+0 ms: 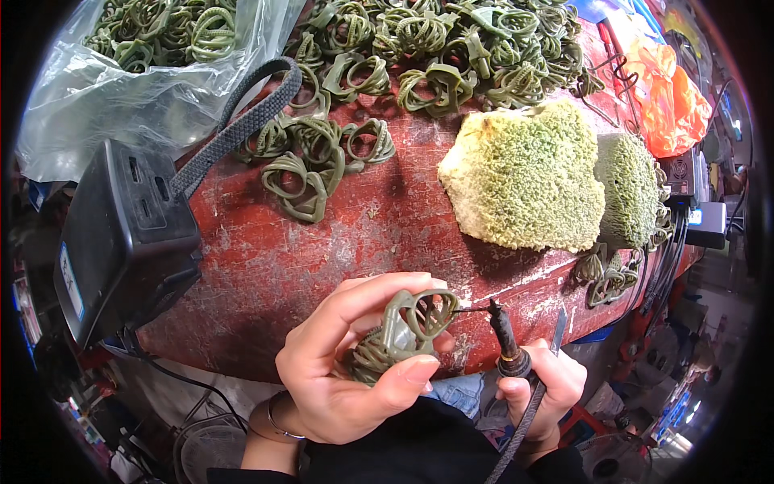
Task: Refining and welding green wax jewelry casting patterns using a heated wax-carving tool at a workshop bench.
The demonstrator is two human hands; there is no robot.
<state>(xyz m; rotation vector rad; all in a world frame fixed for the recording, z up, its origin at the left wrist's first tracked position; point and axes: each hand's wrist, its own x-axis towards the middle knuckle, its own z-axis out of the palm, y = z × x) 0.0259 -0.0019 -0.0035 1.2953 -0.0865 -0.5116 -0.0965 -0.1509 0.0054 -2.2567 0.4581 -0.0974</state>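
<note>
My left hand (322,387) is closed around several dark green, wax-like rings (401,331), ribbed and stacked together, with part of the bunch hidden by my fingers. In my right hand (556,387) is a soldering-iron-like pen (504,332) with a blackened end, a brass collar and a grey braided cord. Its thin wire tip points left to the rim of the front ring; whether it touches I cannot tell. A narrow metal blade (559,329) also sticks up from between the fingers of my right hand.
Loose green rings (298,185) and a large heap (435,36) lie on the worn red table (339,250). A clear bag (97,105) holds more. A black box (133,234) with a strap stands left; a crumbly yellow-green block (528,177) and an orange bag (665,101) lie right.
</note>
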